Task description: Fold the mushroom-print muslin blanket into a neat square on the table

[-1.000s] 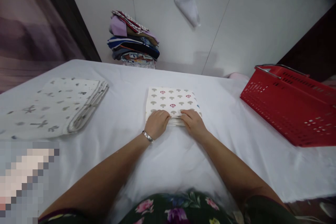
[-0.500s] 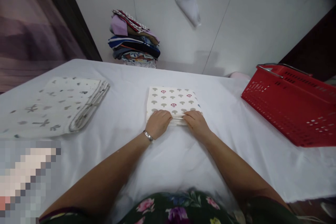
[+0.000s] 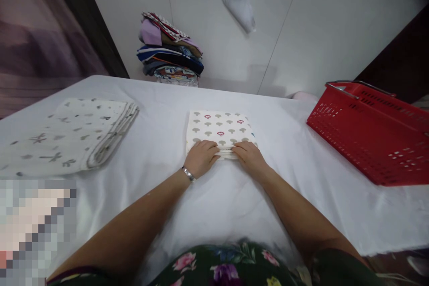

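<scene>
A white cloth (image 3: 217, 127) printed with grey and a few red mushrooms lies folded into a thick square on the table. My left hand (image 3: 202, 158), with a silver bracelet at the wrist, grips its near edge on the left, fingers on top and thumb at the stacked layers. On the right part of the same edge, my right hand (image 3: 250, 157) holds the layers likewise; its thumb is largely hidden. Between the two hands the folded layers show.
White fabric covers the table (image 3: 161, 205). Another folded printed cloth (image 3: 73, 136) lies at the left. A red basket (image 3: 372, 138) with metal handles stands at the right. Beyond the far edge is a stack of folded clothes (image 3: 170, 51). A pixelated patch (image 3: 36, 228) hides the lower left.
Both hands stay at the cloth's near edge. My left thumb has come slightly apart from the fingers, lower on the layers. The whole view has shifted very slightly.
</scene>
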### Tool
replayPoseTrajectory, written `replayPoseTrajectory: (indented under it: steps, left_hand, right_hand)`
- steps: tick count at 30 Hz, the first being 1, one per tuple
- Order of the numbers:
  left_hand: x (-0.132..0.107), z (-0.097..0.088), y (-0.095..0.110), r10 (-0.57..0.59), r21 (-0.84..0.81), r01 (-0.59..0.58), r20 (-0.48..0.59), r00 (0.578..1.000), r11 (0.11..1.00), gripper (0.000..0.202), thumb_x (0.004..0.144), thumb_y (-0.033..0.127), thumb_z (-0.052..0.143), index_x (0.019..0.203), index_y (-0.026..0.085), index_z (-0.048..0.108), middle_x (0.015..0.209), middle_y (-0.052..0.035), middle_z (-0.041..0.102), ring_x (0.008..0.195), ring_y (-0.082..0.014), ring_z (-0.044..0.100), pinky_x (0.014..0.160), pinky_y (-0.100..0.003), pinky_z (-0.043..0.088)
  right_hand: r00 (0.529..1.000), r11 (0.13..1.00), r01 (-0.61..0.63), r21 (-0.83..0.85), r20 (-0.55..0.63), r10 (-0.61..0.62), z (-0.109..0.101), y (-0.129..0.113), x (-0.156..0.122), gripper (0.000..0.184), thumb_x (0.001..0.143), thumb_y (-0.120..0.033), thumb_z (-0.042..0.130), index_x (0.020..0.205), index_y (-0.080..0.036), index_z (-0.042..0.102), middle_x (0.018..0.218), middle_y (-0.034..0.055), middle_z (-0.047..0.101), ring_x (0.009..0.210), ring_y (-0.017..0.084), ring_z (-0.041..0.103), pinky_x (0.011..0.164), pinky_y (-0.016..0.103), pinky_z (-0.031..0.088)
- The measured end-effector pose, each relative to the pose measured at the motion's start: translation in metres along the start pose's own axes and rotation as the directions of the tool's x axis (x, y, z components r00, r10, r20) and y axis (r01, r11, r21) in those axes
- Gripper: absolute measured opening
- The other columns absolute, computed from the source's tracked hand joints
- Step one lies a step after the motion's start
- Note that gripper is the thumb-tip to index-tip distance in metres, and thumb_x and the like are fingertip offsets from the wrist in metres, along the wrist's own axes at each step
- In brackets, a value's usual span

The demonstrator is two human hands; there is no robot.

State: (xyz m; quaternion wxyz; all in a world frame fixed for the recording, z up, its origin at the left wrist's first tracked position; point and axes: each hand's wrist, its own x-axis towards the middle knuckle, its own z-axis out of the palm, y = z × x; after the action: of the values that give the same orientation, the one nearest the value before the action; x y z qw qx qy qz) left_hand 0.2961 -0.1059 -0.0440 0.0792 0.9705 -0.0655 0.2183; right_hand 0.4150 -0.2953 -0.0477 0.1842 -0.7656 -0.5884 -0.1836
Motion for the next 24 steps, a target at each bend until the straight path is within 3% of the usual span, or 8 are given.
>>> replayPoseTrajectory:
  steps: [16, 24]
  left_hand:
    - [0.005, 0.001, 0.002, -0.088, -0.047, 0.087, -0.029, 0.996, 0.995, 0.018, 0.09, 0.025, 0.039, 0.085, 0.017, 0.054, 0.089, -0.0065, 0.062, 0.085, -0.0204, 0.053, 0.074, -0.035, 0.04]
    - [0.006, 0.0, 0.002, -0.117, -0.067, 0.115, -0.02, 0.993, 0.991, 0.017, 0.09, 0.025, 0.039, 0.084, 0.018, 0.053, 0.085, -0.0058, 0.06, 0.082, -0.0207, 0.052, 0.073, -0.035, 0.039]
  right_hand:
    - [0.996, 0.997, -0.072, 0.036, 0.06, 0.07, -0.004, -0.008, 0.003, 0.029, 0.09, -0.029, 0.045, 0.116, -0.017, 0.05, 0.104, 0.0091, 0.062, 0.09, 0.022, 0.052, 0.078, 0.036, 0.04]
    - [0.993, 0.993, -0.118, -0.021, 0.024, 0.119, 0.002, -0.011, 0.006, 0.021, 0.09, -0.027, 0.046, 0.106, -0.017, 0.055, 0.094, 0.008, 0.064, 0.085, 0.022, 0.054, 0.076, 0.035, 0.039]
